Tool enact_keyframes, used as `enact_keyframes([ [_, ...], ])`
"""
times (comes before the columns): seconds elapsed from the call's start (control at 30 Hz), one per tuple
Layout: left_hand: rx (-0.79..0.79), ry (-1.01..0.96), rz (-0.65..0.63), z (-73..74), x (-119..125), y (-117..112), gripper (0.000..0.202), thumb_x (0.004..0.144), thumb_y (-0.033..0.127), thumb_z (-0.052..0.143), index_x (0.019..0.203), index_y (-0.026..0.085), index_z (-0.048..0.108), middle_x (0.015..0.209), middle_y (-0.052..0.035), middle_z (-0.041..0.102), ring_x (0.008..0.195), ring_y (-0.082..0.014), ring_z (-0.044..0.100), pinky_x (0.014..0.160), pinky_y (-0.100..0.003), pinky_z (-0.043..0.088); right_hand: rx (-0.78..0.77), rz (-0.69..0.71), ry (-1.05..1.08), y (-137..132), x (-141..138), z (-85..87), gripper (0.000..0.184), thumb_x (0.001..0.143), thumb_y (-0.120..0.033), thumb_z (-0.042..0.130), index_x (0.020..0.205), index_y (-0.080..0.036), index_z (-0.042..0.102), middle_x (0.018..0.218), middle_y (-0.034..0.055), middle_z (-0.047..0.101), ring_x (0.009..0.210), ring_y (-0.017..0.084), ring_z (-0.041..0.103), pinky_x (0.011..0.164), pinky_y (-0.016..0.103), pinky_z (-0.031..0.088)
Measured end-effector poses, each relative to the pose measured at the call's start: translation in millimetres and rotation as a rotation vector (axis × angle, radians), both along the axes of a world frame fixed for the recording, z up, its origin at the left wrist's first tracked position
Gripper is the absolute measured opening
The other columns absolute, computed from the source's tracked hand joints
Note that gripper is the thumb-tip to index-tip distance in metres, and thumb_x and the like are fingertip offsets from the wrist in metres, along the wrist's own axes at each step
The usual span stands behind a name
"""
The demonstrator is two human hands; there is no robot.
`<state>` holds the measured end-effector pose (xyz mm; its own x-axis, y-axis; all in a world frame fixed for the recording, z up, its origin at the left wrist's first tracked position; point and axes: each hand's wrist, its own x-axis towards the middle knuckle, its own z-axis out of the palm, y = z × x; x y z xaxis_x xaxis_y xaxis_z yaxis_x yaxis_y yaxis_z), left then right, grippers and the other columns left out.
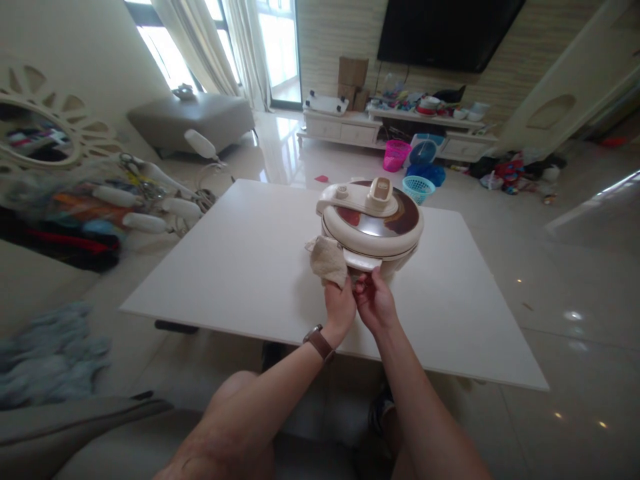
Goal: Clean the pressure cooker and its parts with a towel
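A cream pressure cooker (373, 223) with a brown glossy lid and a knob on top stands on the white table (250, 267). My left hand (339, 303), with a brown watch on the wrist, is closed on a beige cloth (327, 260) pressed against the cooker's near left side. Close beside it, my right hand (374, 300) pinches the cooker's front handle tab. My knees show below the table's near edge.
Left of the table a cluttered rack (100, 200) holds handles and tools. A grey ottoman (193, 117) stands by the window. At the back is a TV cabinet (400, 127) with boxes, and pink and blue baskets (415, 167) sit on the shiny floor.
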<state>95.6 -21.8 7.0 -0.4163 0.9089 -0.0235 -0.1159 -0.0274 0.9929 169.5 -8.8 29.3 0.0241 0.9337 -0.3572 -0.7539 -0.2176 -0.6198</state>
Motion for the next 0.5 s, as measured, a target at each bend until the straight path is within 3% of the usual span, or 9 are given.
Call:
enact_keyframes([
  [0.1, 0.023, 0.042, 0.019, 1.0, -5, 6, 0.017, 0.094, 0.024, 0.060, 0.101, 0.019, 0.074, 0.111, -0.0126, 0.078, 0.113, -0.0263, 0.071, 0.111, -0.044, 0.050, 0.004, -0.016, -0.029, 1, 2, -0.7, 0.034, 0.083, -0.044, 0.089, 0.079, -0.021, 0.064, 0.062, -0.0059, 0.068, 0.044, 0.006, 0.054, 0.043, 0.016, 0.044],
  [0.23, 0.083, 0.031, 0.043, 4.2, -20, 23, 0.024, 0.093, 0.020, 0.060, 0.113, 0.020, 0.074, 0.124, -0.0108, 0.076, 0.129, -0.0257, 0.066, 0.120, -0.041, 0.043, -0.003, -0.042, -0.034, -1, 0, 1.5, 0.034, 0.081, -0.042, 0.090, 0.079, -0.022, 0.063, 0.061, -0.0069, 0.067, 0.044, 0.006, 0.053, 0.042, 0.015, 0.044],
  [0.4, 0.096, -0.032, 0.051, 8.9, -47, 46, 0.019, 0.091, 0.020, 0.067, 0.107, 0.018, 0.076, 0.118, -0.0118, 0.078, 0.124, -0.0284, 0.069, 0.117, -0.043, 0.047, -0.014, -0.038, -0.017, -9, -4, 3.8, 0.032, 0.083, -0.042, 0.088, 0.083, -0.022, 0.063, 0.062, -0.0078, 0.066, 0.044, 0.006, 0.052, 0.042, 0.016, 0.041],
  [0.5, 0.156, 0.006, 0.032, 13.7, -60, 49, 0.016, 0.089, 0.023, 0.071, 0.103, 0.018, 0.077, 0.112, -0.0117, 0.079, 0.121, -0.0292, 0.070, 0.116, -0.045, 0.048, -0.043, -0.061, 0.006, -10, -3, 0.1, 0.031, 0.082, -0.042, 0.088, 0.086, -0.022, 0.065, 0.061, -0.0088, 0.064, 0.044, 0.005, 0.050, 0.042, 0.016, 0.039],
])
